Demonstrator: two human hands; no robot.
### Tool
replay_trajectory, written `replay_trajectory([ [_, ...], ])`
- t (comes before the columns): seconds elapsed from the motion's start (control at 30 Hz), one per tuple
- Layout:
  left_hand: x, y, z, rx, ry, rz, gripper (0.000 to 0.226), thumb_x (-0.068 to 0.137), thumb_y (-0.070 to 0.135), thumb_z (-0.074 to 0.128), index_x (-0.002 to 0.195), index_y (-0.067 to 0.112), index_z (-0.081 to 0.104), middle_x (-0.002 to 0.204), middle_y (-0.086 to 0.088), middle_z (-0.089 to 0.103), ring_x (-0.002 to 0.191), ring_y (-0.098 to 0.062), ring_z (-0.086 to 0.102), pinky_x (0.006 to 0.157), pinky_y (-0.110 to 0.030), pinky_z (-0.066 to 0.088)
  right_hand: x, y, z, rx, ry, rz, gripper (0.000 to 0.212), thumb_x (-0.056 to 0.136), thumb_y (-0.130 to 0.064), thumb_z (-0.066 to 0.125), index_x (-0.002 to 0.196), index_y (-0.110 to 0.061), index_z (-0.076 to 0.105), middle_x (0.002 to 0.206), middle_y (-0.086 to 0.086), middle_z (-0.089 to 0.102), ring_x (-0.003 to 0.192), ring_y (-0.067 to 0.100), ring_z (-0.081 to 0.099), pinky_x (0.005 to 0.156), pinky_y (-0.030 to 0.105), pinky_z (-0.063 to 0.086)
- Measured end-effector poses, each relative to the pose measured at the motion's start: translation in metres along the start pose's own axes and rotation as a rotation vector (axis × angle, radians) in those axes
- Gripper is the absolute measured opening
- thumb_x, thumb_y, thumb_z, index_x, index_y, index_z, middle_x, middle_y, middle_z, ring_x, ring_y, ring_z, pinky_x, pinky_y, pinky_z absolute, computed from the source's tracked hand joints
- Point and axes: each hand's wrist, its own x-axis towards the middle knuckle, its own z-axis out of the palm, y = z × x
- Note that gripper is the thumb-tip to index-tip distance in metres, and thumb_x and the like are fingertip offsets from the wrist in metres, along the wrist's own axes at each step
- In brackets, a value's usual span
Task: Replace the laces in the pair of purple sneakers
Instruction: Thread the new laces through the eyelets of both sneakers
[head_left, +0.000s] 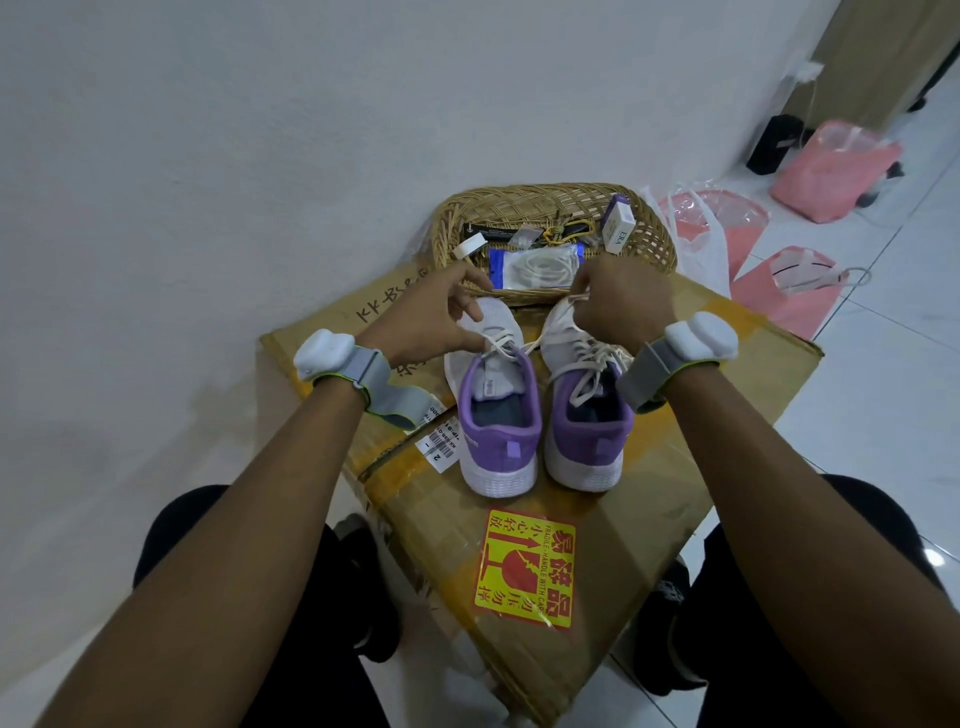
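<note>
From the head camera, a cardboard box (665, 457) stands close against the wall (208, 156) on its left, with open tiled floor (883, 426) to its right. The left sneaker (498, 436) and right sneaker (592, 447) stand side by side near the middle of the box top, heels toward the person. Bare cardboard lies to their right and on the near side around a fragile sticker (524, 569). A wicker basket (545, 193) sits at the box's far edge just beyond the toes, holding a packet of laces (535, 267). Pink bags (831, 166) lie on the floor, well apart from the box. The left hand (431, 317) rests on the left sneaker, its curled fingers pinching the left lace (501, 338). The right hand (618, 306) pinches the right lace (589, 358), lifted above the toe.
</note>
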Motion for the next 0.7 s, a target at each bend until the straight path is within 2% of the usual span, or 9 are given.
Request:
replay_trajectory([
  [0.03, 0.000, -0.001, 0.000, 0.008, -0.051, -0.007, 0.065, 0.066, 0.024, 0.092, 0.120, 0.032, 0.057, 0.096, 0.003, 0.069, 0.084, -0.017, 0.063, 0.082, -0.039, 0.054, 0.002, 0.001, 0.001, 0.041, -0.023, -0.030, 0.031, 0.075, -0.021, 0.067, 0.105, -0.028, 0.071, 0.099, 0.006, 0.071, 0.089, 0.030, 0.066, 0.068, 0.032, 0.051],
  [0.1, -0.001, 0.001, 0.000, 0.017, -0.126, -0.022, 0.070, 0.067, 0.028, 0.092, 0.126, 0.032, 0.055, 0.100, -0.001, 0.062, 0.075, -0.014, 0.058, 0.076, -0.037, 0.053, 0.000, -0.005, -0.002, 0.141, -0.234, -0.195, 0.039, 0.071, -0.030, 0.074, 0.109, -0.036, 0.067, 0.106, -0.002, 0.069, 0.092, 0.023, 0.064, 0.072, 0.033, 0.053],
  [0.17, -0.002, 0.002, 0.000, 0.039, -0.164, -0.038, 0.074, 0.068, 0.029, 0.092, 0.130, 0.034, 0.051, 0.102, -0.002, 0.057, 0.073, -0.014, 0.055, 0.072, -0.035, 0.049, -0.005, -0.015, 0.000, 0.155, -0.391, -0.296, 0.034, 0.069, -0.036, 0.079, 0.102, -0.039, 0.071, 0.098, -0.010, 0.070, 0.086, 0.016, 0.063, 0.068, 0.030, 0.050],
  [0.27, -0.003, 0.001, 0.000, 0.041, -0.190, -0.060, 0.078, 0.069, 0.024, 0.091, 0.132, 0.036, 0.047, 0.104, -0.004, 0.055, 0.074, -0.014, 0.055, 0.065, -0.029, 0.046, -0.006, -0.019, 0.005, 0.064, -0.314, -0.288, 0.015, 0.073, -0.037, 0.078, 0.088, -0.035, 0.076, 0.090, -0.008, 0.071, 0.084, 0.018, 0.064, 0.063, 0.026, 0.044],
  [0.37, -0.002, -0.001, 0.000, 0.008, -0.216, -0.090, 0.077, 0.072, 0.013, 0.085, 0.134, 0.036, 0.045, 0.102, -0.004, 0.055, 0.072, -0.012, 0.055, 0.060, -0.025, 0.045, -0.002, -0.001, -0.004, -0.029, -0.270, -0.158, 0.014, 0.073, -0.032, 0.076, 0.087, -0.029, 0.077, 0.088, -0.002, 0.072, 0.081, 0.022, 0.065, 0.064, 0.029, 0.049],
  [0.47, 0.000, -0.003, 0.000, 0.006, -0.237, -0.108, 0.076, 0.074, 0.008, 0.082, 0.135, 0.035, 0.045, 0.102, -0.002, 0.056, 0.070, -0.010, 0.054, 0.057, -0.022, 0.044, 0.004, 0.016, -0.010, 0.001, -0.317, -0.086, 0.016, 0.072, -0.030, 0.077, 0.087, -0.024, 0.078, 0.088, 0.002, 0.073, 0.083, 0.024, 0.065, 0.071, 0.033, 0.056],
  [0.53, 0.000, 0.000, 0.001, -0.002, -0.257, -0.101, 0.075, 0.075, 0.007, 0.081, 0.135, 0.034, 0.046, 0.106, -0.004, 0.058, 0.072, -0.012, 0.056, 0.060, -0.023, 0.047, 0.006, 0.019, -0.010, 0.053, -0.383, -0.108, 0.016, 0.074, -0.031, 0.077, 0.086, -0.021, 0.079, 0.091, 0.003, 0.073, 0.086, 0.024, 0.065, 0.078, 0.038, 0.057],
  [0.6, 0.001, 0.004, 0.004, -0.088, -0.227, -0.085, 0.064, 0.079, 0.008, 0.080, 0.132, 0.029, 0.051, 0.108, -0.005, 0.063, 0.073, -0.013, 0.058, 0.065, -0.022, 0.050, 0.006, 0.022, -0.014, 0.131, -0.435, -0.135, 0.023, 0.079, -0.039, 0.075, 0.090, -0.019, 0.078, 0.096, 0.002, 0.072, 0.090, 0.023, 0.063, 0.084, 0.041, 0.055],
  [0.7, 0.009, 0.012, 0.016, -0.213, -0.057, -0.087, 0.033, 0.090, 0.019, 0.071, 0.120, 0.021, 0.059, 0.100, -0.005, 0.075, 0.086, -0.017, 0.069, 0.084, -0.034, 0.055, 0.008, 0.026, -0.014, 0.331, -0.360, -0.104, 0.035, 0.089, -0.046, 0.065, 0.101, -0.014, 0.073, 0.101, 0.004, 0.067, 0.095, 0.022, 0.060, 0.082, 0.032, 0.046],
])
